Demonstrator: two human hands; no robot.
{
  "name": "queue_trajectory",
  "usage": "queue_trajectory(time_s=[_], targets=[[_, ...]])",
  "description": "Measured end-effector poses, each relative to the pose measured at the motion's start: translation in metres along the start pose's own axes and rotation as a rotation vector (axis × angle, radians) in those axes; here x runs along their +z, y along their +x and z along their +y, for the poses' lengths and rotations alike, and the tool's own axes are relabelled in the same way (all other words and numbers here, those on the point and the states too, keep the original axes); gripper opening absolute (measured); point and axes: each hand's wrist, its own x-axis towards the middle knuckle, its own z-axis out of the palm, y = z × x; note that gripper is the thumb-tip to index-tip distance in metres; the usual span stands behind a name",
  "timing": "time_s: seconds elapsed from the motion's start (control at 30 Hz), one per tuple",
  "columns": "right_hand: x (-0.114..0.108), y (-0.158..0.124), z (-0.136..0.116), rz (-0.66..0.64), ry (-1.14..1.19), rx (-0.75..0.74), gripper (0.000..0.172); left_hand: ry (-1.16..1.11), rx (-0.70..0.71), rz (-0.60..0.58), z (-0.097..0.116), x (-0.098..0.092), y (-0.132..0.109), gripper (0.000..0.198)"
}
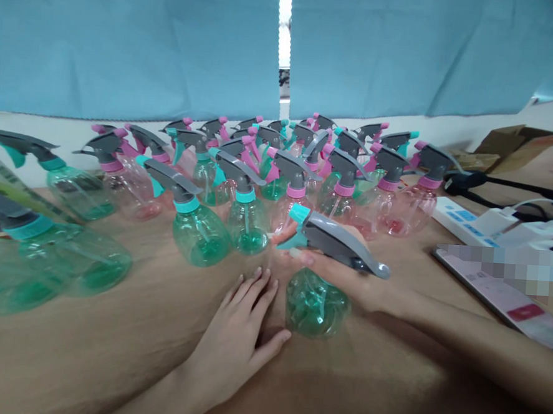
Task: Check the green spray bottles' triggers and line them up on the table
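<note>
The right hand [335, 272] is pinching the neck of a green bottle [317, 309], with its thumb and fingers curling around just under the gray spray top [342, 242]. The bottle is sitting right in front of the person, a little to the right of the middle. Its blue-green nozzle [299, 213] is pointing left, and the long gray back of the top is sticking out to the right. I cannot tell if the bottle's bottom is touching the table [84, 351].

The left hand [241, 320] is lying on the table with nothing in it — its fingers are spreading a little and its thumb is poking out sideways. The thumb tip is resting just beside the green bottle, but I cannot tell if it is touching.

Lots of other spray bottles [202, 234] are standing behind the hands in a big bunch, some green and some pink. More green ones are standing at the left edge.

On the right, a phone [489, 292] is lying near the right arm, and a white power strip [458, 217] is holding plugs behind it. A cardboard box [517, 150] is sitting farther back — and a blue cloth [174, 44] is hanging behind everything.
</note>
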Motion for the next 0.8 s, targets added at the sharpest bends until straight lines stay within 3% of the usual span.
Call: queue_trajectory(time_s=[0.6, 0.8], targets=[[-0.003, -0.002, 0.01, -0.028, 0.003, -0.047, 0.038, 0.068, -0.005, -0.042, 0.003, -0.003, 0.002, 0.065], [-0.003, -0.002, 0.008, -0.035, 0.001, -0.062, 0.035, 0.071, 0.002, -0.04, 0.002, -0.003, 0.001, 0.066]])
